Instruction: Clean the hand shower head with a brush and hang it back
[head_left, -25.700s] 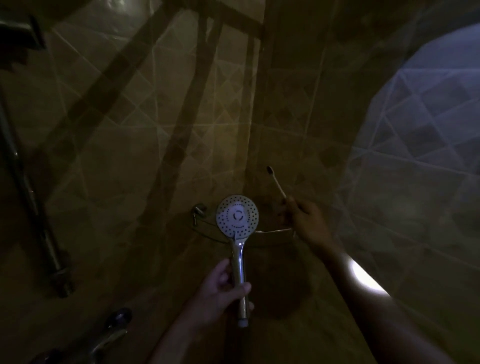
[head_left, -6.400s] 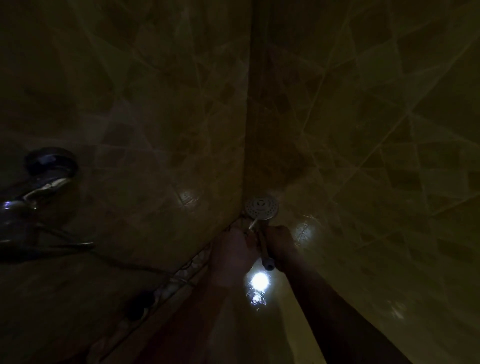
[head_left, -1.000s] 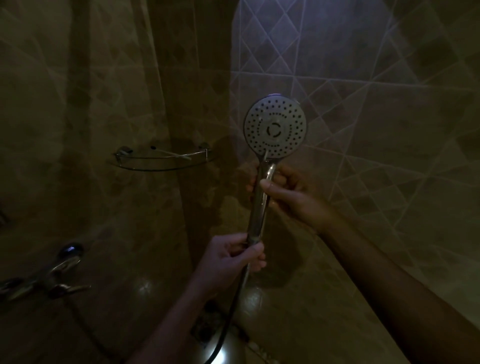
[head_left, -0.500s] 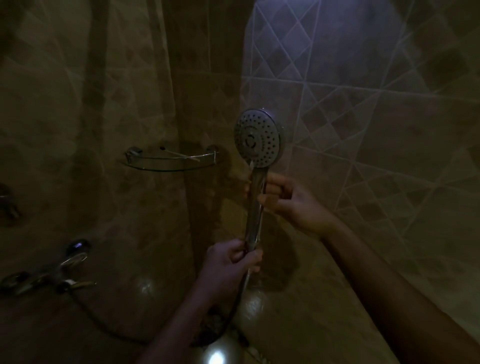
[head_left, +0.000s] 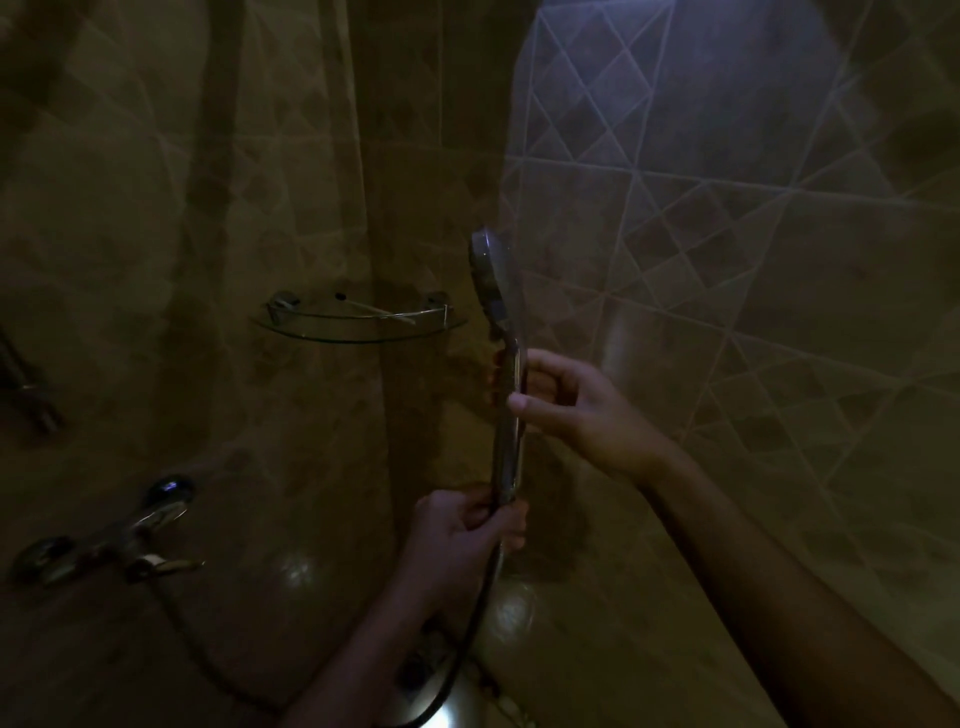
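Note:
A chrome hand shower head (head_left: 488, 275) stands upright in the middle of the dim head view, turned edge-on with its spray face to the left. My left hand (head_left: 462, 535) is shut around the bottom of its handle, where the hose (head_left: 470, 629) joins. My right hand (head_left: 576, 405) grips the handle higher up, thumb across the front. A thin brush (head_left: 382, 313) lies on the glass corner shelf (head_left: 311, 332) to the left of the shower head.
A chrome mixer tap (head_left: 119, 535) sticks out of the tiled wall at lower left, with the hose looping down from it. A metal rail (head_left: 26, 384) runs along the left edge. Tiled walls meet in a corner behind the shelf.
The shower head has been twisted from face-on to edge-on, its spray face now to the left. Both hands have kept their hold on the handle. The view has shifted slightly right.

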